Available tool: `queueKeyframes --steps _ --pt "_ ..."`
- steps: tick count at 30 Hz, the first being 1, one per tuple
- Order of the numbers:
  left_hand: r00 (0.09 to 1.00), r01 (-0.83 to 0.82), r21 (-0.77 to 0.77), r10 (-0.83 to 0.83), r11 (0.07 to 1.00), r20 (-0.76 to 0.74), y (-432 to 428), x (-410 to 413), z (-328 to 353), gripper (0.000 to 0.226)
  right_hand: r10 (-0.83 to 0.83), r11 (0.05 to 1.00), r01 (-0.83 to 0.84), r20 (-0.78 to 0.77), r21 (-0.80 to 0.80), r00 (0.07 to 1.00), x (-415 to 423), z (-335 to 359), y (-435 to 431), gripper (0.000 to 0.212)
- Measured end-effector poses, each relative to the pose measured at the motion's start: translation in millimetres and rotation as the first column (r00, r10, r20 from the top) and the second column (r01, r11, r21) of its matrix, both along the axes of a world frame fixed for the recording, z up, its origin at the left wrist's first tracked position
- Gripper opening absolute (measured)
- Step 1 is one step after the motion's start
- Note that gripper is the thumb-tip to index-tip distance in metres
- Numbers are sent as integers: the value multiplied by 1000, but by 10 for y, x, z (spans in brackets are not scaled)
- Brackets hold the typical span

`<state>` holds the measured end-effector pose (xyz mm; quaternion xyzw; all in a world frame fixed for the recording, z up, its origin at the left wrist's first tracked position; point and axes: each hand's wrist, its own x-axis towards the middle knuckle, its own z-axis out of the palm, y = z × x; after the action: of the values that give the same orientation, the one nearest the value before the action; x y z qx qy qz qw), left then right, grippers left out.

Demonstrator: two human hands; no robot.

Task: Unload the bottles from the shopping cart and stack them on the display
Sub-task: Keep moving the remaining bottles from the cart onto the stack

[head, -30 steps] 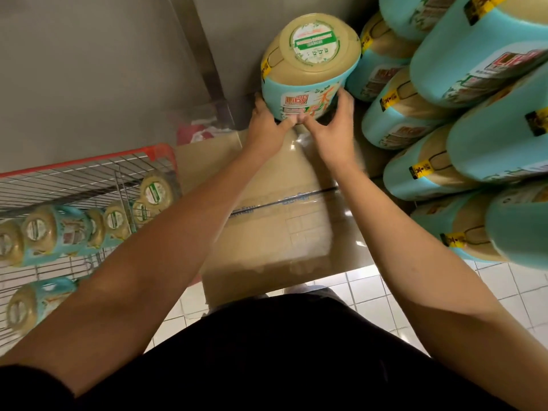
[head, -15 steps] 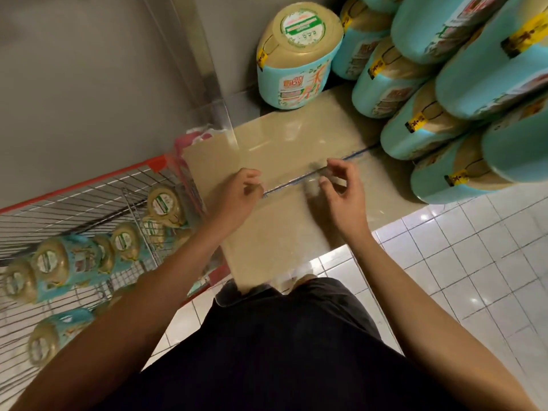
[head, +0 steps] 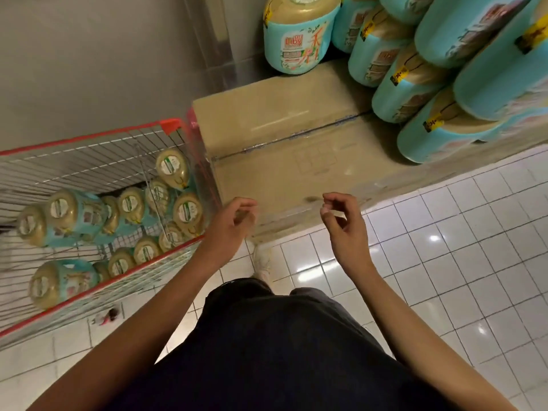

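Partway: stacked bottles (head: 409,81) sat on display (head: 281,120), 1 o'clock; many more filled shopping cart (head: 89,137), 9 o'clock. Left hand (head: 234,221), right hand (head: 344,226) hovered loosely curled, empty.

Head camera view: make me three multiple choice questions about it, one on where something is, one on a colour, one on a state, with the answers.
1. Where is the shopping cart?
A. Left of the cardboard box
B. Right of it
C. On top of it

2. What colour is the cart's rim?
A. Blue
B. Red
C. Green

3. What do the left hand and right hand hold?
A. One bottle each
B. One bottle together
C. Nothing

Answers: 1 A, the cart stands beside the box's left side. 2 B, its top edge is red. 3 C, both hands hover with loosely curled fingers and nothing in them.
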<state>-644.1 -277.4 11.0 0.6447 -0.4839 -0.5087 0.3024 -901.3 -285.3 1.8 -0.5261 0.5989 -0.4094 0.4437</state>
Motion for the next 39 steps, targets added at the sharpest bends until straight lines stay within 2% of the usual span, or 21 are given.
queueKeyframes --steps 8,13,21,27,35,39 --pt "976 -216 14 216 976 -22 1440 31 123 13 216 975 -218 45 37 975 -23 54 957 20" --pt "935 -354 -19 353 935 -39 2319 333 231 14 364 930 -366 59 21 930 347 129 1395 17" --pt "823 -566 11 564 825 63 3715 1286 136 20 619 783 -621 52 41 784 1722 157 1926 16" --pt "677 -736 22 734 677 61 4631 2119 157 18 740 668 -743 62 41 669 3035 225 2356 21" --pt "576 -817 -6 817 576 -8 5154 3094 225 21 820 567 -821 51 66 571 4253 227 2753 15" --pt "580 -815 -22 814 579 -28 4976 3505 203 20 811 576 -809 45 115 583 4507 207 2726 16"
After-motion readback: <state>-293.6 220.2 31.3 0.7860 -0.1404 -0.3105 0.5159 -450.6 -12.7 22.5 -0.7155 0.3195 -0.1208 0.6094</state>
